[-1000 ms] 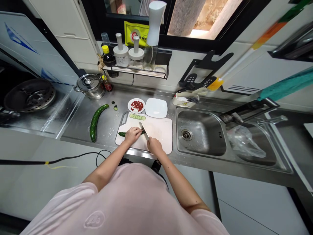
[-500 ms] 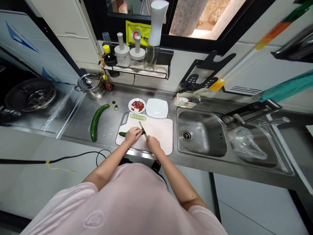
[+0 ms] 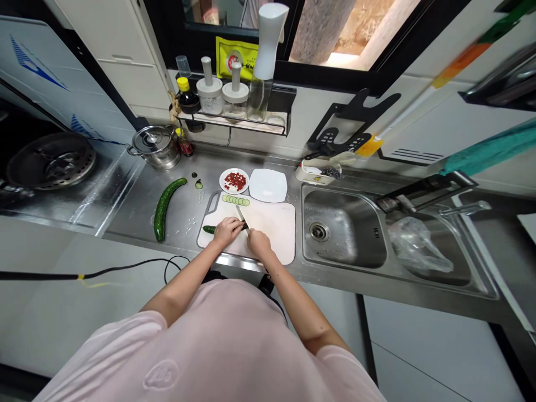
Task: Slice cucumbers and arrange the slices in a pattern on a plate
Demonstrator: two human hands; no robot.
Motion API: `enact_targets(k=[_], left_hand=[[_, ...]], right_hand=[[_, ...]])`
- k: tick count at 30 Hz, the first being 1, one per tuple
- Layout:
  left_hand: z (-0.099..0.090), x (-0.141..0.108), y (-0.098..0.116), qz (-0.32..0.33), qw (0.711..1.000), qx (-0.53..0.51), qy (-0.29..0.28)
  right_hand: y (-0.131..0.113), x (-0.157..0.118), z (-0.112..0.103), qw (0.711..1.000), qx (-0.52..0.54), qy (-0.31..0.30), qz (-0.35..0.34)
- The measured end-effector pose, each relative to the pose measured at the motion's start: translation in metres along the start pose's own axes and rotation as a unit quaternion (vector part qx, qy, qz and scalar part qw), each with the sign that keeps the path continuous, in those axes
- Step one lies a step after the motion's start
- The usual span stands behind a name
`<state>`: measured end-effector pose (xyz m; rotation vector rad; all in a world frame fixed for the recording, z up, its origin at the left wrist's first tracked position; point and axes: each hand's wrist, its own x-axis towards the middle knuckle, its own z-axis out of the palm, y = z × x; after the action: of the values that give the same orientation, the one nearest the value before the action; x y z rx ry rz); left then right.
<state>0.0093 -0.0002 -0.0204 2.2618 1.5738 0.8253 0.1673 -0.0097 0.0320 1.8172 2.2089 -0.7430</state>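
Note:
On the white cutting board [image 3: 276, 231] my left hand [image 3: 228, 230] is closed over a dark green cucumber [image 3: 209, 229], whose one end sticks out to the left. My right hand [image 3: 259, 244] grips a knife [image 3: 242, 215] by its handle, which my fingers hide. The blade lies at the cucumber's right end, close by my left fingertips; whether it is cutting in cannot be made out. Above my hands, a row of overlapping cucumber slices [image 3: 235, 200] rests along the board's far edge.
Behind the board stand a plate of chopped red pieces [image 3: 235, 181] and a white square plate [image 3: 268, 185]. A whole cucumber [image 3: 163, 211] and small cucumber ends [image 3: 198, 183] lie left. The sink [image 3: 347, 234] adjoins on the right; a steel pot [image 3: 156, 146] stands back left.
My right hand and the knife have shifted very slightly to the left. My left hand stays on the cucumber, and the slices look the same.

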Motion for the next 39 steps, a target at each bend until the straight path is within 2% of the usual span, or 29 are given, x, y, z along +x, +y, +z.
enact_targets(k=[5,13,39], left_hand=[[0.0,0.0,0.0,0.0,1.0,0.001,0.0],[-0.001,0.0,0.001,-0.006,1.0,-0.003,0.0],[-0.001,0.0,0.002,-0.006,1.0,0.001,0.002]], right_hand=[[0.001,-0.011,-0.003,1.0,-0.004,-0.017,0.013],[0.015,-0.032,0.006,1.0,-0.014,-0.024,0.007],[0.003,-0.008,0.002,1.0,-0.003,-0.016,0.009]])
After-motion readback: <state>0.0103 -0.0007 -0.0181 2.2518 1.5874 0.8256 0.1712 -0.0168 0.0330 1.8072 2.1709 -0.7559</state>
